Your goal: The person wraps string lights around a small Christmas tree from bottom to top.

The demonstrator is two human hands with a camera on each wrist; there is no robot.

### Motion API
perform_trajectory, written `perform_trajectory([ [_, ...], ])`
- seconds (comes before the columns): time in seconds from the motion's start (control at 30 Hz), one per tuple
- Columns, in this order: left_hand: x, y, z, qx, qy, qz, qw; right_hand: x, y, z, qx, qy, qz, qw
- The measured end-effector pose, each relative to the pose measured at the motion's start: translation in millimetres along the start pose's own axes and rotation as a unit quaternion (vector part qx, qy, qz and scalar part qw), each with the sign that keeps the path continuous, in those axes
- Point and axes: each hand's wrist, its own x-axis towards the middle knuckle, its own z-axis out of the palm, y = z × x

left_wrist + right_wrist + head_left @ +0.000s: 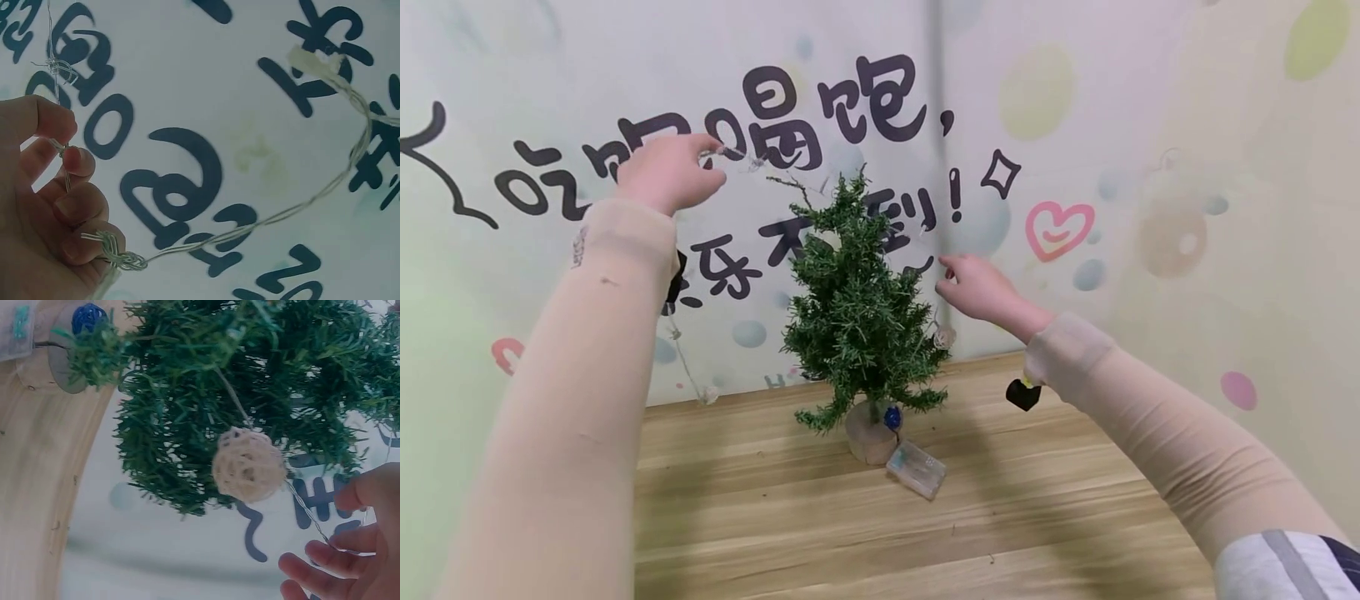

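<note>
A small artificial Christmas tree (857, 283) stands upright on a round wooden base (871, 435). My left hand (673, 171), raised to the upper left of the treetop, pinches a thin wire of a light string (57, 87) between thumb and fingertips. A twisted, knotted stretch of string (250, 224) hangs beside the fingers. Right of the tree, my right hand (977, 287) has loosely bent fingers, with a gap between thumb and index finger. The wire (306, 509) runs from a pale woven ball (249, 465) at the branches across those fingers.
A clear battery box (917, 469) lies on the wooden table (760, 517), in front of the tree base. Beside it is a dark blue woven ball (892, 417). A wall with large dark lettering (771, 92) rises behind the table.
</note>
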Motion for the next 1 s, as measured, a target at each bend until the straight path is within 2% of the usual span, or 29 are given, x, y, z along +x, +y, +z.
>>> perform_trajectory([
  [0.1,-2.2,-10.2,10.0,0.0,-0.011,-0.001,0.9999,2.5,4.6,8.9,0.01,-0.018,-0.01,0.9997],
  [0.2,-5.4,-18.9,22.2,-0.002,-0.024,-0.008,0.9997,3.6,9.3,18.3,0.027,-0.04,-0.002,0.9988],
  [0.37,-12.4,-33.9,41.9,0.003,-0.04,-0.02,0.999,2.7,12.0,32.1,0.076,-0.071,0.045,0.9935],
  [0.5,-18.6,-48.8,52.6,0.006,-0.045,-0.023,0.9987,2.2,8.5,39.1,0.171,-0.089,0.081,0.978],
  [0.63,-26.0,-62.7,61.0,0.005,-0.057,-0.031,0.9979,5.5,5.9,44.2,0.258,-0.117,0.094,0.9545],
  [0.73,-32.8,-71.1,67.4,0.005,-0.068,-0.037,0.997,7.9,5.9,46.9,0.29,-0.144,0.114,0.9392],
  [0.87,-40.7,-80.1,80.0,0.0,-0.075,-0.038,0.9964,9.8,8.4,50.5,0.31,-0.16,0.145,0.926],
  [1.0,-47.1,-90.1,91.6,-0.011,-0.091,-0.036,0.9951,11.4,9.9,54.7,0.323,-0.159,0.157,0.9195],
])
